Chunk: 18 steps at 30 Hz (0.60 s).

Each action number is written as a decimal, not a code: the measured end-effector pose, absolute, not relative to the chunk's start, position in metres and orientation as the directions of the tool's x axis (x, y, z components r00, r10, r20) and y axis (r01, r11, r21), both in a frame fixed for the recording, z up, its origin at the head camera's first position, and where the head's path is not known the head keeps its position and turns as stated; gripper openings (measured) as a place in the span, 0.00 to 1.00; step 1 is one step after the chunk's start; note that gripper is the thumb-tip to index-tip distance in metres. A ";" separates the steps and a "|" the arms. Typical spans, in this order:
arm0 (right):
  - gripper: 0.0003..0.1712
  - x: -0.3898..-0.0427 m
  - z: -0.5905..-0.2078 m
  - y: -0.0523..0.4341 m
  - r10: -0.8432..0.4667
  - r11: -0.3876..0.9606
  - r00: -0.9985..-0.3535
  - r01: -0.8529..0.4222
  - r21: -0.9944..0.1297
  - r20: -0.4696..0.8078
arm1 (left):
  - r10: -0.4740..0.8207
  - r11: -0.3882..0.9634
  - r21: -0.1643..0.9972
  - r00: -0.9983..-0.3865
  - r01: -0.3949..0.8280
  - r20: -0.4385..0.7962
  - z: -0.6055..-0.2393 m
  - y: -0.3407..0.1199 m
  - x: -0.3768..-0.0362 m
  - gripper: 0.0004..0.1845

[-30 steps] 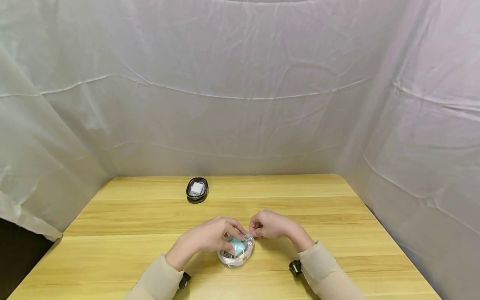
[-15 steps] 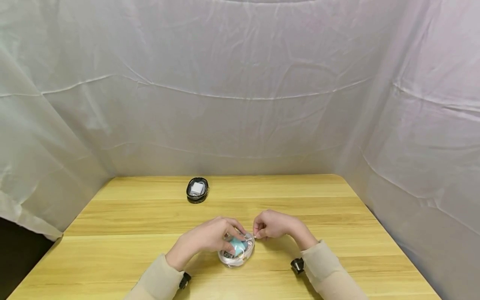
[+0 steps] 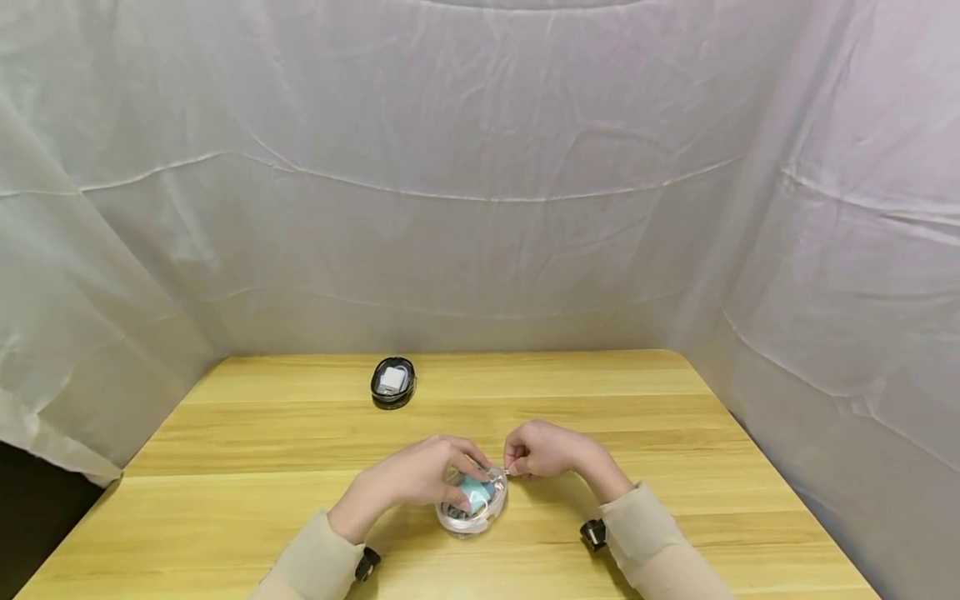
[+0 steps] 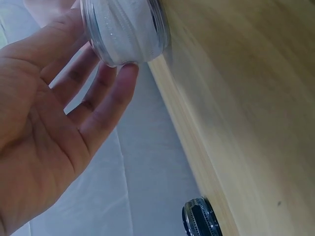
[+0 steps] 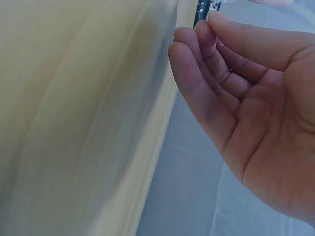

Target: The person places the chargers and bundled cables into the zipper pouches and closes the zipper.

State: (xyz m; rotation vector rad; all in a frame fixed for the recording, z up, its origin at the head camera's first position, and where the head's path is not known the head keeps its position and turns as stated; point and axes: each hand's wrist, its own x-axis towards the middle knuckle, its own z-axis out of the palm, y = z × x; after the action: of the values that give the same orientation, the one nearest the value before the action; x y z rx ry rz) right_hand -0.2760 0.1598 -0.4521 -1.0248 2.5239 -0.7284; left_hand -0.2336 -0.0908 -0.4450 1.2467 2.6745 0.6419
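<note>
A small round clear case [image 3: 471, 526] with a whitish band lies on the table, a light blue item [image 3: 477, 493] visible through its top. My left hand [image 3: 429, 469] grips it from the left, thumb on the near side and fingers over the far side. The left wrist view shows the white, zipper-like line around the side of the case [image 4: 127, 30]. At the case's right edge, my right hand [image 3: 546, 451] pinches a tiny pale zipper pull [image 3: 507, 472] between thumb and forefinger. The fingertips partly cover that pull in the right wrist view.
A black-rimmed oval case [image 3: 393, 382] with a white block and a cable inside stands farther back on the wooden table [image 3: 600, 392]. Pale cloth [image 3: 480, 250] hangs behind the table and along both sides.
My right hand drew slightly right from the case's edge, then shifted a little back left. My left hand keeps its hold and the clear case stays in place.
</note>
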 end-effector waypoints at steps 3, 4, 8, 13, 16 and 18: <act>0.09 -0.276 -0.452 0.159 -0.716 0.612 -0.693 -0.564 -0.555 -0.086 | 0.762 0.559 0.439 -0.645 0.703 0.063 -0.446 -0.091 -0.236 0.21; 0.09 -0.276 -0.451 0.159 -0.715 0.614 -0.694 -0.568 -0.548 -0.081 | 0.761 0.560 0.440 -0.646 0.702 0.061 -0.445 -0.092 -0.235 0.21; 0.09 -0.276 -0.452 0.155 -0.711 0.619 -0.700 -0.584 -0.526 -0.059 | 0.758 0.564 0.440 -0.650 0.699 0.059 -0.444 -0.092 -0.234 0.21; 0.09 -0.274 -0.453 0.152 -0.712 0.614 -0.701 -0.599 -0.513 -0.034 | 0.765 0.555 0.444 -0.641 0.704 0.061 -0.440 -0.090 -0.231 0.20; 0.09 -0.273 -0.454 0.149 -0.712 0.611 -0.702 -0.598 -0.519 -0.029 | 0.770 0.549 0.447 -0.635 0.706 0.057 -0.438 -0.088 -0.229 0.20; 0.08 -0.272 -0.454 0.147 -0.711 0.609 -0.703 -0.599 -0.519 -0.024 | 0.771 0.553 0.440 -0.635 0.708 0.053 -0.437 -0.087 -0.227 0.20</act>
State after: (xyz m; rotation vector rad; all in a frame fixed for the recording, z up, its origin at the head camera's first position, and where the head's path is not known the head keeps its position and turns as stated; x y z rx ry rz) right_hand -0.2724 0.1470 -0.4543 -1.0794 2.6080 -0.7167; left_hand -0.2274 -0.0871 -0.4371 1.2647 2.6372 0.6470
